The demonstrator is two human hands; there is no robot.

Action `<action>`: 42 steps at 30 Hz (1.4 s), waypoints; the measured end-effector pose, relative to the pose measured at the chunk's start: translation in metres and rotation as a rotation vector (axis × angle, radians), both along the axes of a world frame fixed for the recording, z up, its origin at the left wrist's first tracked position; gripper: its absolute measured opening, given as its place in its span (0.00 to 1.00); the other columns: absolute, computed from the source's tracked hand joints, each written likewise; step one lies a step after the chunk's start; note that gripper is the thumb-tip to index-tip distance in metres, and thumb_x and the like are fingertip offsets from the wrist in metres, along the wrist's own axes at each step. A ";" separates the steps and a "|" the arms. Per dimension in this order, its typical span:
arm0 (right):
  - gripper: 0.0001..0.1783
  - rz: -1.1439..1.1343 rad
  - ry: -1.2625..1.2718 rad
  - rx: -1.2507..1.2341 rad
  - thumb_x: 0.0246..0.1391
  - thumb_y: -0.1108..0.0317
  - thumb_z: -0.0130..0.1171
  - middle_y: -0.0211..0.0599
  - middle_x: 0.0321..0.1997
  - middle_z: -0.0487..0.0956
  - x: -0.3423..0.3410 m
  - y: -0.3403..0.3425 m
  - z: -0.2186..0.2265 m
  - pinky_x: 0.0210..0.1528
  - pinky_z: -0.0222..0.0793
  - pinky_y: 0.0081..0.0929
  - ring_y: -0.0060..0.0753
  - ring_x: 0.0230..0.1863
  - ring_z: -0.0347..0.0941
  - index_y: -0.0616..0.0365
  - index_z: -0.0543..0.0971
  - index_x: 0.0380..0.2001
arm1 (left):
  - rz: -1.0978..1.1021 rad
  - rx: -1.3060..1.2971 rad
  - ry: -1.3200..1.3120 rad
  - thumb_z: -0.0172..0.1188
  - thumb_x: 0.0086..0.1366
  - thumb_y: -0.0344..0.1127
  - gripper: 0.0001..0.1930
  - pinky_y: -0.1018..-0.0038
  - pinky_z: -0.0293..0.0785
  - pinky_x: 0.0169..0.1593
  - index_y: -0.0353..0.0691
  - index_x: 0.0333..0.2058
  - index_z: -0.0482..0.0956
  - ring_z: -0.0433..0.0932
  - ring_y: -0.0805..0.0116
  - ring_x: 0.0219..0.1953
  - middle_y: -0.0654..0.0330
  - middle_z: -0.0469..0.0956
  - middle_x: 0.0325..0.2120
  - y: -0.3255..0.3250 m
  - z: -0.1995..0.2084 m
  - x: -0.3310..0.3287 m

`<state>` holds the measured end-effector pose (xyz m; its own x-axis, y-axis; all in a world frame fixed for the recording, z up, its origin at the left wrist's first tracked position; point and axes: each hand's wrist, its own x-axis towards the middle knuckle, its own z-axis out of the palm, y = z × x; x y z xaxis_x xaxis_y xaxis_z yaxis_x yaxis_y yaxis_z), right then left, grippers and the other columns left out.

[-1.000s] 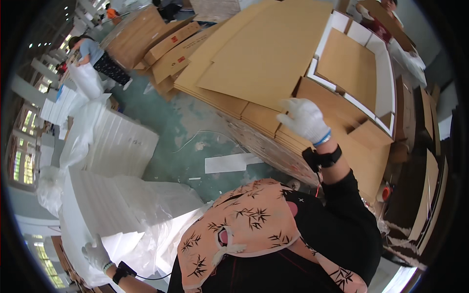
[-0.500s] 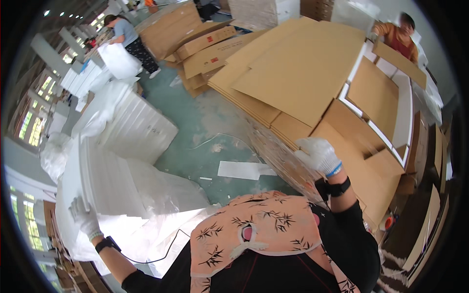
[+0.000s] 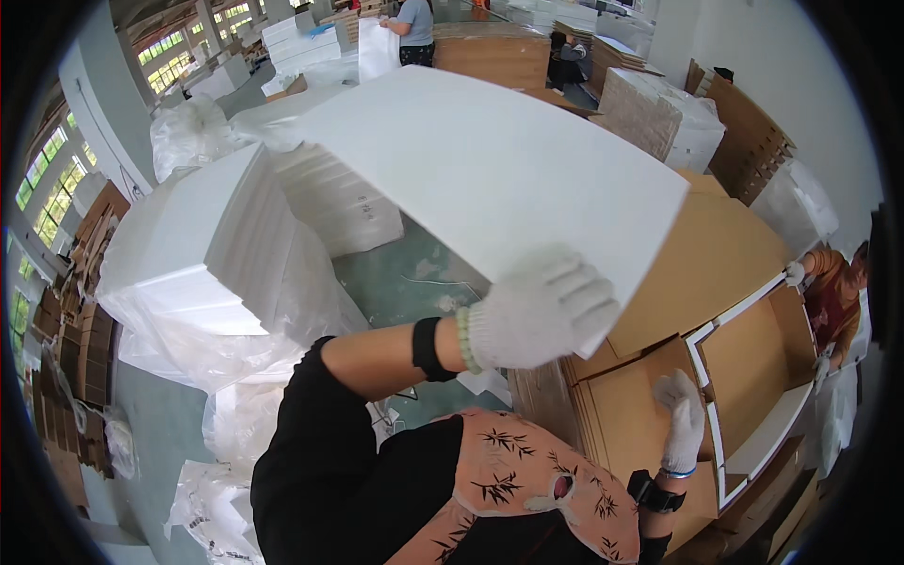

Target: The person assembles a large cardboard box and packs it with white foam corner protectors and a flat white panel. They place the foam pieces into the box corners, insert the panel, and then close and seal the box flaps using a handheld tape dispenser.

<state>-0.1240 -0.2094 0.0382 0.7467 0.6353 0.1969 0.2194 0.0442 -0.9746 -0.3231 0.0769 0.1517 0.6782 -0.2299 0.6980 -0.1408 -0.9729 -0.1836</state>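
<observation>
A large white foam sheet [image 3: 508,160] hangs tilted in the air in front of me, reaching from the foam stack side across to the cardboard. My left hand [image 3: 541,311], in a white knit glove, grips the sheet near its close right corner, fingers laid over its face; the thumb is hidden. Lower right, my right hand [image 3: 682,422], also gloved, is raised with loosely bent fingers and nothing visible in it. It is beside a brown cardboard box [image 3: 763,367] edged with white foam strips. Flat cardboard sheets [image 3: 697,273] lie beyond that hand, partly covered by the foam sheet.
At left stands a plastic-wrapped stack of white foam sheets [image 3: 188,245]. A co-worker [image 3: 833,301] at the far right has gloved hands at the box. Another person [image 3: 412,28] stands at the back with a white sheet. Wrapped stacks [image 3: 650,113] stand farther behind.
My left hand has left the foam stack and swung right with a foam sheet. My right hand has moved off the cardboard's edge toward the box. The view has turned.
</observation>
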 end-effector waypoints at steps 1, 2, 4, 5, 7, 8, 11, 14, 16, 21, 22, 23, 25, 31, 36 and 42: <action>0.49 0.024 0.073 0.056 0.59 0.35 0.52 0.55 0.59 0.72 0.010 -0.011 0.005 0.60 0.68 0.40 0.46 0.58 0.72 0.73 0.61 0.64 | -0.126 0.003 -0.038 0.57 0.48 0.37 0.18 0.67 0.69 0.59 0.39 0.40 0.78 0.76 0.63 0.46 0.58 0.77 0.40 -0.027 -0.008 0.028; 0.48 0.005 0.209 0.221 0.60 0.36 0.51 0.55 0.59 0.71 0.016 -0.018 0.012 0.60 0.68 0.40 0.45 0.58 0.72 0.72 0.60 0.64 | -0.232 0.028 -0.095 0.57 0.50 0.37 0.16 0.67 0.70 0.59 0.39 0.38 0.78 0.76 0.63 0.45 0.59 0.76 0.39 -0.053 -0.016 0.055; 0.46 -0.061 0.473 0.567 0.61 0.38 0.50 0.53 0.61 0.70 0.019 -0.032 0.027 0.60 0.68 0.42 0.43 0.59 0.70 0.70 0.58 0.66 | -0.496 0.009 -0.046 0.56 0.52 0.38 0.14 0.66 0.71 0.58 0.39 0.37 0.78 0.76 0.63 0.44 0.59 0.76 0.38 -0.105 -0.028 0.096; 0.38 -0.164 0.541 0.594 0.64 0.46 0.51 0.50 0.59 0.71 0.018 -0.043 0.040 0.59 0.69 0.42 0.42 0.57 0.71 0.67 0.60 0.64 | -0.599 0.044 -0.051 0.56 0.52 0.38 0.14 0.65 0.71 0.58 0.39 0.36 0.78 0.77 0.63 0.44 0.59 0.77 0.38 -0.129 -0.034 0.113; 0.32 -0.335 0.391 0.595 0.64 0.55 0.51 0.48 0.60 0.70 0.030 -0.066 0.046 0.59 0.69 0.43 0.44 0.57 0.71 0.65 0.60 0.64 | -0.729 -0.004 -0.097 0.55 0.55 0.38 0.13 0.63 0.70 0.59 0.40 0.38 0.77 0.76 0.63 0.46 0.58 0.77 0.40 -0.165 -0.051 0.149; 0.29 -0.436 0.305 0.589 0.64 0.60 0.50 0.47 0.60 0.70 0.036 -0.085 0.051 0.59 0.68 0.43 0.45 0.57 0.71 0.64 0.61 0.63 | -0.754 0.027 -0.067 0.55 0.55 0.38 0.14 0.63 0.69 0.60 0.40 0.39 0.77 0.76 0.63 0.47 0.58 0.77 0.42 -0.176 -0.057 0.167; 0.26 -0.793 0.201 0.531 0.58 0.70 0.55 0.46 0.55 0.73 0.064 -0.160 0.030 0.57 0.71 0.41 0.41 0.54 0.72 0.67 0.66 0.58 | -0.821 0.066 0.076 0.56 0.55 0.38 0.18 0.62 0.66 0.62 0.40 0.45 0.75 0.74 0.61 0.50 0.57 0.75 0.46 -0.194 -0.079 0.214; 0.20 -0.976 -0.150 0.247 0.55 0.72 0.59 0.41 0.46 0.78 0.066 -0.195 0.045 0.48 0.73 0.33 0.33 0.45 0.76 0.66 0.73 0.51 | -0.745 0.040 0.483 0.61 0.52 0.37 0.24 0.61 0.65 0.62 0.40 0.49 0.73 0.73 0.58 0.50 0.56 0.75 0.46 -0.197 -0.076 0.255; 0.15 -1.030 -0.298 -0.225 0.56 0.72 0.59 0.38 0.38 0.81 0.059 -0.201 0.056 0.43 0.74 0.30 0.31 0.38 0.78 0.66 0.77 0.46 | -0.691 0.074 0.407 0.64 0.49 0.38 0.24 0.62 0.67 0.59 0.39 0.47 0.73 0.74 0.58 0.49 0.55 0.74 0.44 -0.185 -0.091 0.284; 0.36 -0.823 -0.770 -0.898 0.42 0.78 0.58 0.52 0.51 0.78 0.073 -0.169 0.068 0.44 0.76 0.39 0.51 0.44 0.79 0.57 0.68 0.61 | -0.414 0.159 0.950 0.58 0.58 0.45 0.20 0.61 0.72 0.50 0.39 0.45 0.75 0.79 0.54 0.42 0.54 0.80 0.37 -0.167 -0.104 0.330; 0.41 -0.757 -0.738 -1.052 0.41 0.77 0.57 0.51 0.55 0.76 0.078 -0.167 0.062 0.46 0.76 0.40 0.50 0.47 0.78 0.56 0.64 0.64 | -0.442 0.121 0.922 0.58 0.58 0.46 0.18 0.59 0.74 0.46 0.39 0.41 0.76 0.80 0.54 0.39 0.55 0.80 0.34 -0.162 -0.114 0.334; 0.39 -0.675 -0.728 -1.092 0.42 0.76 0.56 0.51 0.57 0.74 0.085 -0.169 0.052 0.49 0.75 0.41 0.50 0.53 0.74 0.56 0.64 0.63 | -0.502 0.111 0.869 0.57 0.58 0.46 0.17 0.59 0.74 0.45 0.39 0.39 0.77 0.80 0.54 0.39 0.55 0.80 0.34 -0.156 -0.122 0.336; 0.36 -0.563 -0.730 -1.149 0.45 0.75 0.56 0.50 0.57 0.73 0.091 -0.157 0.054 0.51 0.74 0.40 0.49 0.56 0.72 0.58 0.65 0.62 | -0.554 0.068 0.848 0.57 0.58 0.46 0.15 0.59 0.75 0.44 0.40 0.36 0.78 0.80 0.55 0.38 0.55 0.80 0.33 -0.155 -0.124 0.336; 0.39 -0.248 -0.593 -1.566 0.45 0.72 0.60 0.49 0.61 0.69 0.183 -0.153 -0.017 0.54 0.72 0.40 0.48 0.57 0.71 0.57 0.62 0.64 | -0.666 -0.089 0.957 0.57 0.59 0.46 0.19 0.59 0.76 0.44 0.38 0.42 0.79 0.80 0.53 0.38 0.53 0.82 0.35 -0.145 -0.121 0.344; 0.53 0.469 -0.149 -1.757 0.42 0.66 0.63 0.53 0.73 0.53 0.255 -0.145 -0.016 0.63 0.65 0.42 0.55 0.65 0.65 0.40 0.51 0.72 | -0.568 -0.265 0.937 0.56 0.60 0.46 0.20 0.60 0.77 0.43 0.41 0.47 0.78 0.81 0.52 0.39 0.53 0.82 0.36 -0.107 -0.098 0.329; 0.37 0.806 -0.539 -1.567 0.56 0.56 0.57 0.52 0.63 0.69 0.252 -0.043 -0.029 0.52 0.74 0.46 0.54 0.50 0.77 0.34 0.59 0.69 | -0.262 -0.485 0.733 0.61 0.58 0.42 0.18 0.62 0.76 0.46 0.38 0.44 0.80 0.80 0.49 0.43 0.49 0.81 0.41 -0.031 -0.082 0.276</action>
<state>0.1279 -0.2523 0.0092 0.2689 0.5779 -0.7705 0.8723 -0.4854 -0.0597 -0.0469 0.0459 0.0693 0.9569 -0.2324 0.1741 -0.2876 -0.8406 0.4590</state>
